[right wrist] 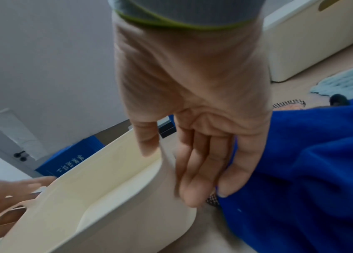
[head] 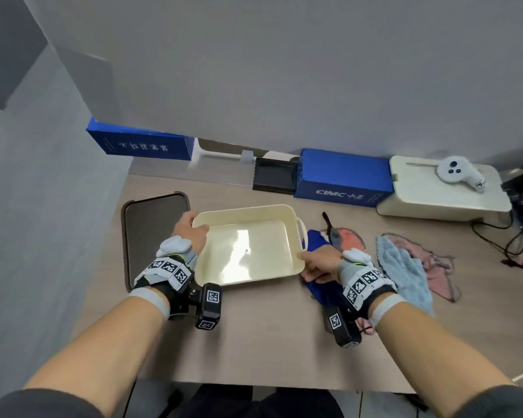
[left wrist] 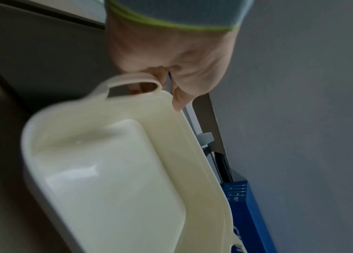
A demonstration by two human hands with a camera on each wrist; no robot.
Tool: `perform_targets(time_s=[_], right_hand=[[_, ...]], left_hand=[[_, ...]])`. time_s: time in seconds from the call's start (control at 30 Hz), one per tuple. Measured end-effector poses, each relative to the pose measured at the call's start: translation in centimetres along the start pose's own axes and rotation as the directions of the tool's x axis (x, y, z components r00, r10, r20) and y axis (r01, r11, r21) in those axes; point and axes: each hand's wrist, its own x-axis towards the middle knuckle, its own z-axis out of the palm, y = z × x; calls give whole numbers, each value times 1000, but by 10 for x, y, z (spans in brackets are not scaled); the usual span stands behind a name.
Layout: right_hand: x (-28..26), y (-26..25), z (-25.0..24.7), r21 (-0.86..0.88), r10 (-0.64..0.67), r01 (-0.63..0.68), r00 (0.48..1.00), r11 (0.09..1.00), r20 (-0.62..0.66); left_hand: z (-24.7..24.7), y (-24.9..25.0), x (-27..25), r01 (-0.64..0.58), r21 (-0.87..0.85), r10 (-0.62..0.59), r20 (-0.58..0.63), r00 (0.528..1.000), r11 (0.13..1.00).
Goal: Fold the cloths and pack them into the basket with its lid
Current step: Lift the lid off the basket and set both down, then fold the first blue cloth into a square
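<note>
An empty cream basket (head: 248,209) sits tilted at the middle of the table. My left hand (head: 194,226) grips its far-left corner, and in the left wrist view the fingers (left wrist: 143,89) curl under the loop handle of the basket (left wrist: 110,171). My right hand (head: 311,263) pinches the near-right corner. In the right wrist view the thumb (right wrist: 147,140) lies inside the rim of the basket (right wrist: 106,214), the fingers outside. The dark brown lid (head: 151,236) lies flat to the left. A blue cloth (head: 314,239), an orange-pink cloth (head: 349,236), a light-blue towel (head: 405,267) and a pink cloth (head: 438,267) lie unfolded on the right.
Along the back wall stand two blue boxes (head: 341,176), a black box (head: 274,176) and a cream box (head: 441,194) with a white controller (head: 456,173) on it. Black cables (head: 514,239) trail at the right edge. A grey wall (head: 43,206) closes the left side.
</note>
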Motion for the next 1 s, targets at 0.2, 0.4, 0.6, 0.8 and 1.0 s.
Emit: perform_targets(time_s=[0.2,0.4,0.6,0.8,1.0], right_hand=[[16,42,-39,156,-143,192,950,969,-276],[31,81,-69,-524,-290,108,915,845,-280],[35,94,-90,-388,-335,250,927,887,-169],[43,118,-116,-358,-355,275,917,892,-181],[39,109,-85,-580,-361,223,923,784,-132]], left_hand=[[25,19,-30,-147,233,224,-352,909,961],[95,35,-82,-270,-2,266,-159,951,963],[164,48,-106,-170,165,153,111,982,972],[197,38,-119,-57,258,45,53,998,965],[182,39,-120,-50,201,61,-49,997,978]])
